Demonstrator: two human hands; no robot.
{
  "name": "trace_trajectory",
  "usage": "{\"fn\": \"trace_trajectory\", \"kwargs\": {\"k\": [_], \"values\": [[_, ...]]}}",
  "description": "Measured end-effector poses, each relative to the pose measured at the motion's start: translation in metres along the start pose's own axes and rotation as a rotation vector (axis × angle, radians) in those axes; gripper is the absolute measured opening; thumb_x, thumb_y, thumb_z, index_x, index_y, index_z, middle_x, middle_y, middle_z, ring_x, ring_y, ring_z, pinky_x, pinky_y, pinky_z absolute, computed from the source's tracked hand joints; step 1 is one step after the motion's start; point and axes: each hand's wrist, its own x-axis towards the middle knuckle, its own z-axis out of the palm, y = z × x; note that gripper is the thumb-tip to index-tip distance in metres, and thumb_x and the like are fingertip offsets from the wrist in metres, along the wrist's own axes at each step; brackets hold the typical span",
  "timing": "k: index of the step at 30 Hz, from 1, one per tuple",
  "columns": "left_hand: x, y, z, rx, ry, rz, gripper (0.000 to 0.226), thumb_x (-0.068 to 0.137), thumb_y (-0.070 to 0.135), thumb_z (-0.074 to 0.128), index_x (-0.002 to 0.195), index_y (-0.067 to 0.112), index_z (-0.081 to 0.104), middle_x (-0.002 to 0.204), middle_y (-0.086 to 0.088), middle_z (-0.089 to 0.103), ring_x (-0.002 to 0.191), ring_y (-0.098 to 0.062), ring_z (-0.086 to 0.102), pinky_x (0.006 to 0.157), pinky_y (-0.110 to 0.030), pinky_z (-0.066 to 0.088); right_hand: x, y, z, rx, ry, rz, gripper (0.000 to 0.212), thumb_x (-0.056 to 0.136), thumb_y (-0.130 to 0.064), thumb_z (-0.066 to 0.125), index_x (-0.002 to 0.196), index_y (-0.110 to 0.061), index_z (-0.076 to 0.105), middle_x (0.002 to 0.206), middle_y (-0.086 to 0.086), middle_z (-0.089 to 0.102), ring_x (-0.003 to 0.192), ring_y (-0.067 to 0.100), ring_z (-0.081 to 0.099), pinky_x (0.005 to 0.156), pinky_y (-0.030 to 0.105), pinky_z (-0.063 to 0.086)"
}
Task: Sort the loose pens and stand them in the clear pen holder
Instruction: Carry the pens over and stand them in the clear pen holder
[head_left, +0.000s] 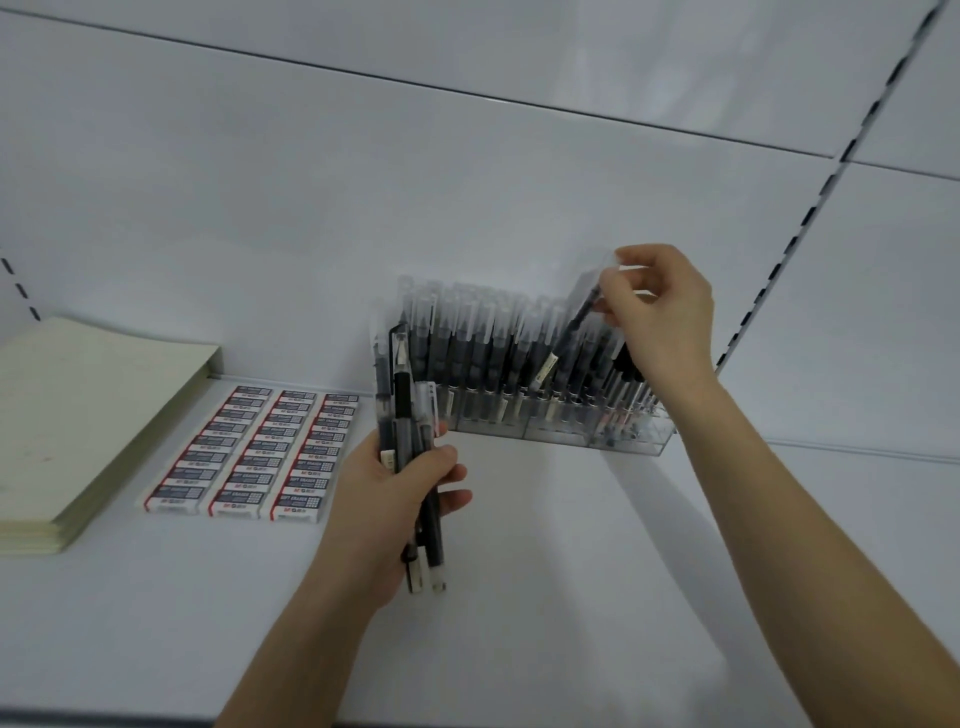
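Note:
A clear pen holder (550, 434) stands at the back of the white shelf, packed with several black pens with clear caps (483, 338). My left hand (384, 499) grips a bundle of several loose pens (410, 426), held upright in front of the holder's left end. My right hand (660, 312) pinches the capped top of a single black pen (574, 325). That pen is tilted, with its lower end among the pens at the holder's right part.
Rows of boxed erasers (260, 452) lie flat left of the holder. A stack of pale green paper pads (78, 415) sits at the far left. The shelf's back wall (467, 182) is close behind the holder, with a slotted upright (810, 208) at the right.

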Motion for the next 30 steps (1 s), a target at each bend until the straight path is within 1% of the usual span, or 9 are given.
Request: {"fn": "trace_trajectory", "kwargs": {"k": [3, 8, 12, 14, 19, 22, 23, 26, 30], "values": [[0.0, 0.0, 0.001, 0.004, -0.015, 0.011, 0.013, 0.085, 0.002, 0.058, 0.092, 0.012, 0.059, 0.079, -0.009, 0.063, 0.055, -0.007, 0.067, 0.05, -0.019, 0.055, -0.001, 0.004, 0.007, -0.038, -0.037, -0.031, 0.013, 0.087, -0.014, 0.056, 0.095, -0.023, 0.056, 0.079, -0.003, 0.062, 0.075, 0.02, 0.067, 0.076, 0.039, 0.057], [0.0, -0.002, -0.002, 0.017, -0.051, 0.034, 0.01, 0.085, 0.006, 0.058, 0.095, 0.008, 0.059, 0.066, -0.002, 0.071, 0.064, -0.014, 0.071, 0.055, -0.023, 0.057, 0.0, 0.006, 0.013, -0.058, -0.054, -0.08, 0.012, 0.088, -0.015, 0.056, 0.097, -0.022, 0.057, 0.079, -0.008, 0.06, 0.077, 0.02, 0.065, 0.074, 0.033, 0.056], [-0.001, -0.002, -0.001, 0.016, -0.069, 0.024, 0.015, 0.085, 0.008, 0.058, 0.099, 0.006, 0.058, 0.072, -0.003, 0.073, 0.067, -0.017, 0.072, 0.053, -0.023, 0.056, 0.001, 0.014, 0.017, -0.109, -0.096, -0.109, 0.014, 0.089, -0.016, 0.056, 0.103, -0.016, 0.059, 0.079, -0.012, 0.058, 0.071, 0.008, 0.062, 0.064, 0.013, 0.05], [-0.001, -0.002, -0.001, 0.008, -0.066, 0.021, 0.015, 0.084, 0.008, 0.058, 0.1, 0.005, 0.058, 0.074, -0.006, 0.073, 0.068, -0.016, 0.071, 0.055, -0.024, 0.057, -0.003, 0.022, 0.021, -0.19, -0.154, -0.119, 0.018, 0.089, -0.018, 0.057, 0.106, -0.013, 0.059, 0.079, -0.009, 0.059, 0.072, 0.008, 0.06, 0.062, 0.009, 0.047], [-0.002, -0.002, 0.001, 0.002, -0.009, 0.02, 0.007, 0.081, 0.005, 0.061, 0.087, 0.007, 0.058, 0.073, -0.008, 0.059, 0.061, -0.015, 0.063, 0.052, -0.023, 0.057, -0.013, 0.037, 0.028, -0.211, -0.259, -0.047, 0.021, 0.091, -0.02, 0.055, 0.111, -0.012, 0.056, 0.084, 0.001, 0.064, 0.081, 0.019, 0.065, 0.073, 0.025, 0.051], [-0.003, -0.001, 0.001, 0.017, -0.035, 0.033, 0.007, 0.081, 0.004, 0.062, 0.086, 0.008, 0.058, 0.071, -0.008, 0.061, 0.057, -0.012, 0.065, 0.051, -0.021, 0.055, -0.014, 0.031, 0.024, -0.268, -0.241, -0.047, 0.028, 0.09, -0.023, 0.057, 0.116, -0.012, 0.054, 0.079, -0.005, 0.061, 0.078, 0.006, 0.061, 0.068, 0.008, 0.042], [-0.003, -0.001, 0.002, 0.014, -0.049, 0.036, 0.007, 0.081, 0.004, 0.061, 0.086, 0.008, 0.058, 0.071, -0.008, 0.063, 0.056, -0.011, 0.066, 0.051, -0.021, 0.055, -0.016, 0.028, 0.021, -0.242, -0.209, -0.037, 0.029, 0.089, -0.023, 0.058, 0.116, -0.013, 0.054, 0.08, -0.005, 0.062, 0.078, 0.005, 0.061, 0.067, 0.007, 0.042], [-0.004, -0.002, 0.003, -0.004, -0.088, 0.042, 0.008, 0.081, 0.004, 0.06, 0.086, 0.01, 0.058, 0.067, -0.005, 0.069, 0.06, -0.014, 0.07, 0.053, -0.022, 0.056, -0.035, 0.012, 0.017, -0.026, -0.169, 0.002, 0.008, 0.088, -0.022, 0.06, 0.095, -0.019, 0.062, 0.079, -0.001, 0.069, 0.076, 0.014, 0.068, 0.071, 0.021, 0.051], [-0.006, -0.003, 0.009, -0.012, -0.136, 0.04, 0.007, 0.081, 0.004, 0.06, 0.086, 0.008, 0.058, 0.066, -0.005, 0.071, 0.062, -0.017, 0.071, 0.053, -0.022, 0.056, -0.06, -0.002, 0.016, 0.143, -0.494, 0.084, 0.004, 0.082, -0.024, 0.065, 0.081, -0.028, 0.067, 0.074, -0.006, 0.072, 0.074, 0.01, 0.069, 0.075, 0.026, 0.055]]}}
